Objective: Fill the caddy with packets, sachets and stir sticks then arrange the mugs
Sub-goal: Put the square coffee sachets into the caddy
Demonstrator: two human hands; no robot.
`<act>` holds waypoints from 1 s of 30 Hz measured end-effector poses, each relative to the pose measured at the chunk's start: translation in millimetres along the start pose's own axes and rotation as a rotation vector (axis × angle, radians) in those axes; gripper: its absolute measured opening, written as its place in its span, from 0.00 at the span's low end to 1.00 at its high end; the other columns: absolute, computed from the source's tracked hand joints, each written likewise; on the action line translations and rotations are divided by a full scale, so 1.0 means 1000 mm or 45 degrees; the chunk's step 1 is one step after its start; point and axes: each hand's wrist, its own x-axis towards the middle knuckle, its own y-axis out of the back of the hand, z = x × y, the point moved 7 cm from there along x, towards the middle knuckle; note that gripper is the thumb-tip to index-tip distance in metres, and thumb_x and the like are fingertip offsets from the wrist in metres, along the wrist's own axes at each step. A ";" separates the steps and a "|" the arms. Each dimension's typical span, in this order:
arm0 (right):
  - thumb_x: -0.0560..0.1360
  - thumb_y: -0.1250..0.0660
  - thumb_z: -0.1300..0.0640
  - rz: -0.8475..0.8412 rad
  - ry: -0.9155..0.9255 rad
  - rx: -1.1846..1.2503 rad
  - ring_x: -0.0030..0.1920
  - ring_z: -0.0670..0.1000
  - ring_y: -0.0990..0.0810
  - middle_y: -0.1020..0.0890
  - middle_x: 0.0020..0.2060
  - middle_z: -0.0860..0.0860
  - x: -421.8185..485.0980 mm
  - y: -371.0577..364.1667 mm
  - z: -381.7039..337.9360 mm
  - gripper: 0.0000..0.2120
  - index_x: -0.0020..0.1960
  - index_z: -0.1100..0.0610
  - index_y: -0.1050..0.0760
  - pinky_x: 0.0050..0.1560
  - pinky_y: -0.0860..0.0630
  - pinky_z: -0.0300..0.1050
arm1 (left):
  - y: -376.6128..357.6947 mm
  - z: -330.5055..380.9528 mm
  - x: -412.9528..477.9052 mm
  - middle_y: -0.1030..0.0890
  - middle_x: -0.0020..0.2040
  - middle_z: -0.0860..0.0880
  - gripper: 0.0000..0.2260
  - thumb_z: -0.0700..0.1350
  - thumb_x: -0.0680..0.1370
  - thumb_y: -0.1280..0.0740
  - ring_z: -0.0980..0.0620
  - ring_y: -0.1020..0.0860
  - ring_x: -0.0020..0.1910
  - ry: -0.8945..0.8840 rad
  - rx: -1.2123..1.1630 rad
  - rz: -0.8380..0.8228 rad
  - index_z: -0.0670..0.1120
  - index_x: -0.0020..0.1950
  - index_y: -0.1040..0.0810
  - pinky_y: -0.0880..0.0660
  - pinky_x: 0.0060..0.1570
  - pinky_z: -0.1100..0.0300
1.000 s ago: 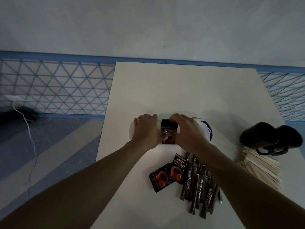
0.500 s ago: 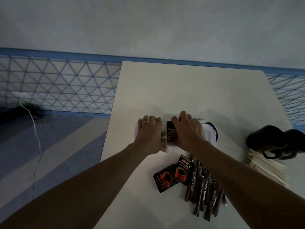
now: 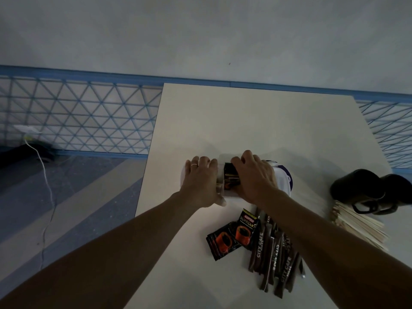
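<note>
Your right hand (image 3: pixel 254 178) curls its fingers down over the upright coffee packets (image 3: pixel 230 179) and pinches them from above as they stand in the white caddy (image 3: pixel 283 178), which sits mid-table between your two hands. Your left hand (image 3: pixel 200 181) lies over the caddy's left end with its fingers nearly straight and together and the thumb at the near side. It presses rather than grips, most likely so the light caddy does not slide while you seat the packets. Your knuckles hide the compartment walls, so how deep the packets sit cannot be told.

Nearer to you, just beside your right forearm, lie the loose Kopiko Supremo packets (image 3: pixel 231 238). The City Cafe sugar sachets (image 3: pixel 274 259) are fanned out, touching them and partly under that arm. To the right is a heap of wooden stir sticks (image 3: pixel 361 226), and just beyond it are two black mugs (image 3: pixel 361 188) set close together. All of these rest on the cream table (image 3: pixel 245 121).

Filling looks barely begun, since the sachets, sticks and mugs all wait outside the caddy. A white cable (image 3: pixel 48 188) trails over the floor to your left.
</note>
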 end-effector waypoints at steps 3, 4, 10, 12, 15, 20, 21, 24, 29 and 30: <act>0.68 0.25 0.43 0.029 -0.032 0.083 0.54 0.53 0.24 0.28 0.58 0.53 -0.006 0.008 0.005 0.32 0.67 0.51 0.31 0.50 0.25 0.48 | 0.005 0.001 0.001 0.35 0.73 0.44 0.51 0.66 0.61 0.23 0.41 0.41 0.74 0.012 -0.060 -0.008 0.46 0.75 0.40 0.46 0.73 0.46; 0.68 0.25 0.44 0.048 -0.042 0.110 0.55 0.53 0.23 0.27 0.59 0.53 -0.008 0.013 0.007 0.32 0.68 0.51 0.31 0.51 0.25 0.48 | 0.009 0.003 0.000 0.35 0.72 0.44 0.50 0.65 0.61 0.23 0.41 0.41 0.74 0.012 -0.099 0.003 0.46 0.75 0.39 0.45 0.73 0.46; 0.71 0.27 0.45 0.231 -0.166 0.305 0.52 0.50 0.21 0.22 0.56 0.48 -0.033 0.037 0.025 0.21 0.61 0.48 0.25 0.45 0.22 0.47 | 0.041 0.017 -0.020 0.26 0.63 0.44 0.27 0.49 0.70 0.23 0.43 0.29 0.63 -0.009 -0.473 0.321 0.45 0.67 0.25 0.28 0.62 0.49; 0.73 0.29 0.46 0.270 -0.187 0.372 0.47 0.48 0.20 0.20 0.50 0.45 -0.046 0.042 0.028 0.13 0.56 0.48 0.22 0.44 0.20 0.48 | 0.044 0.021 -0.028 0.21 0.57 0.47 0.18 0.47 0.72 0.25 0.47 0.23 0.55 -0.014 -0.575 0.399 0.46 0.60 0.21 0.23 0.54 0.50; 0.74 0.30 0.47 0.235 -0.194 0.408 0.43 0.46 0.21 0.19 0.45 0.43 -0.064 0.040 0.028 0.06 0.50 0.47 0.20 0.40 0.21 0.45 | 0.034 0.030 -0.040 0.16 0.49 0.50 0.07 0.45 0.74 0.28 0.52 0.19 0.47 -0.048 -0.716 0.329 0.46 0.52 0.18 0.21 0.49 0.53; 0.74 0.28 0.47 -0.048 -0.213 0.456 0.43 0.42 0.22 0.18 0.49 0.41 -0.091 0.005 0.022 0.10 0.54 0.46 0.21 0.36 0.29 0.36 | -0.006 0.039 -0.061 0.16 0.48 0.49 0.06 0.45 0.75 0.28 0.52 0.18 0.47 -0.113 -0.693 0.122 0.46 0.50 0.18 0.20 0.50 0.54; 0.73 0.27 0.47 -0.082 -0.222 0.475 0.44 0.42 0.21 0.18 0.51 0.41 -0.095 -0.001 0.021 0.13 0.57 0.46 0.21 0.38 0.27 0.38 | -0.017 0.038 -0.065 0.16 0.49 0.49 0.07 0.46 0.75 0.28 0.52 0.18 0.47 -0.094 -0.660 0.085 0.47 0.52 0.18 0.20 0.50 0.54; 0.72 0.27 0.49 -0.092 -0.241 0.468 0.48 0.44 0.20 0.19 0.56 0.41 -0.102 -0.007 0.015 0.20 0.63 0.45 0.24 0.44 0.24 0.42 | -0.046 0.030 -0.079 0.20 0.55 0.48 0.15 0.48 0.74 0.28 0.49 0.21 0.53 0.012 -0.503 0.009 0.47 0.60 0.22 0.22 0.54 0.53; 0.73 0.28 0.49 -0.227 -0.223 0.412 0.62 0.50 0.22 0.23 0.67 0.44 -0.106 -0.020 0.002 0.29 0.72 0.45 0.31 0.54 0.25 0.47 | -0.080 0.024 -0.099 0.29 0.62 0.45 0.25 0.51 0.74 0.30 0.46 0.28 0.61 0.162 -0.338 -0.057 0.47 0.69 0.32 0.26 0.57 0.54; 0.73 0.28 0.48 -0.258 -0.218 0.396 0.64 0.51 0.23 0.24 0.68 0.45 -0.107 -0.024 -0.001 0.31 0.73 0.45 0.33 0.56 0.25 0.48 | -0.083 0.023 -0.101 0.29 0.61 0.45 0.25 0.51 0.74 0.30 0.45 0.28 0.60 0.183 -0.345 -0.046 0.47 0.69 0.32 0.25 0.56 0.53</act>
